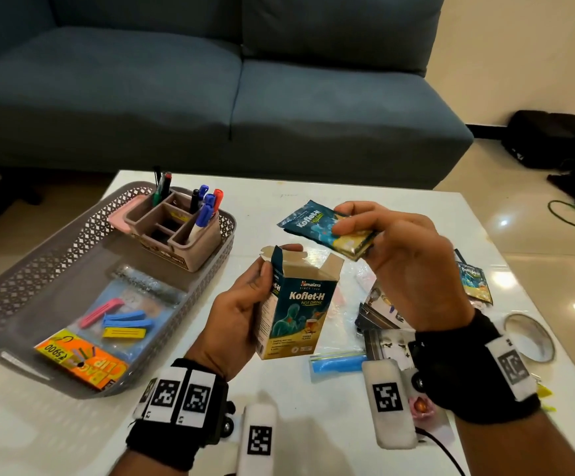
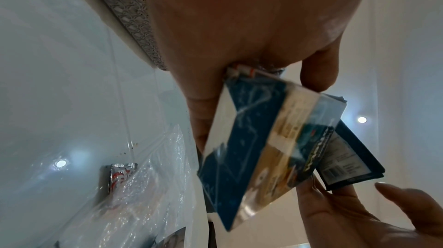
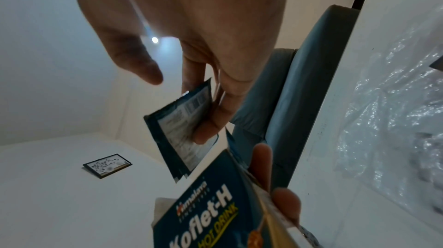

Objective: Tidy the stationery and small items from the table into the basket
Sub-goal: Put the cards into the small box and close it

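My left hand grips an upright dark-blue Koflet-H carton above the table's middle, its top flaps open. Up and to the right, my right hand pinches a small stack of blue sachets between thumb and fingers, just above the carton's mouth. The left wrist view shows the carton from below with the sachets beyond it. In the right wrist view the sachets hang from my fingers over the carton. The grey lattice basket stands on the left.
The basket holds a pen organiser and a bag-clip pack. On the white table lie another sachet, a tape roll, photos in clear plastic and a blue zip strip. A blue sofa stands behind.
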